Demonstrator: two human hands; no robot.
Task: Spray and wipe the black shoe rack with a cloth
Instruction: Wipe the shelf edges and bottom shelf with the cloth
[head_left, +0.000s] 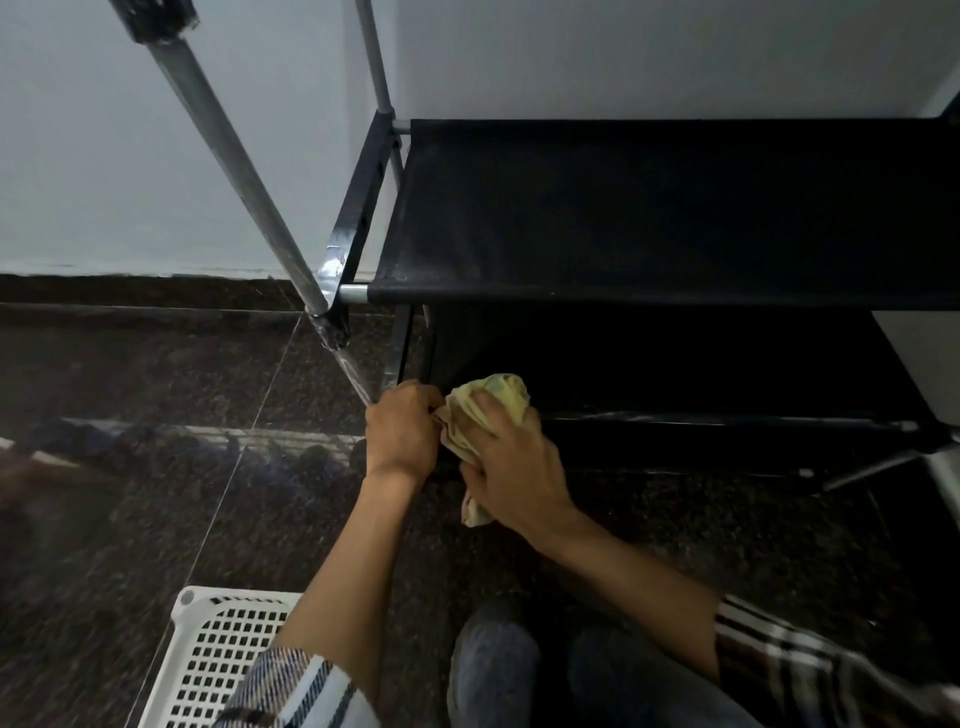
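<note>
Knees and white basket (208, 654) nearest. Right hand (511, 467) grips yellow cloth (488, 410) against near-left corner of shoe rack (649, 218), lowest tier. Left hand (402, 431) pinches cloth's edge. Wiping step likely; next: sweep right along bottom rail.

The shoe rack (649, 208) has black fabric shelves on silver-grey metal poles (234, 156) with glossy black corner joints. The cloth (483, 410) is pale yellow. The floor (130, 389) is dark speckled brown-black stone, the wall (130, 130) pale grey-white. The basket (208, 660) is white with a grid of holes. Sleeves (810, 660) are plaid, dark with white stripes; trousers (493, 670) are blue-grey.
</note>
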